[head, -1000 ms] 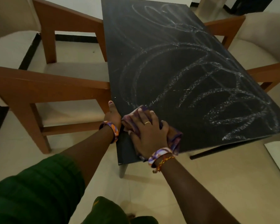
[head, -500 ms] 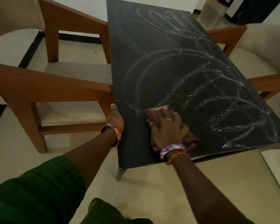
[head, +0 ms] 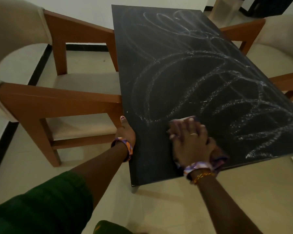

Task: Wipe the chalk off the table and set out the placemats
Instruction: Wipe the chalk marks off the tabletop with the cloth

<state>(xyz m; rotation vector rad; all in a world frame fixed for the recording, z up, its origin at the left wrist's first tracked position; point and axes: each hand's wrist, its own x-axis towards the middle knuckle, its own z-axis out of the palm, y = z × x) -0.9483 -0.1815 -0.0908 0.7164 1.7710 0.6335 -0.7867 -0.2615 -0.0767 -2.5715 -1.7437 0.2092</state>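
Head cam view looks down on a black table (head: 167,73) covered in looping white chalk scribbles (head: 218,92). The right hand (head: 191,142) lies flat, fingers straight, pressing a purple cloth (head: 218,160) onto the tabletop near the closest edge; the cloth pokes out under the palm and past the fingertips. The chalk lies ahead of and to the right of that hand. The left hand (head: 125,132) grips the table's side edge just left of it, thumb on top. Wooden chairs (head: 57,102) stand beyond the left hand.
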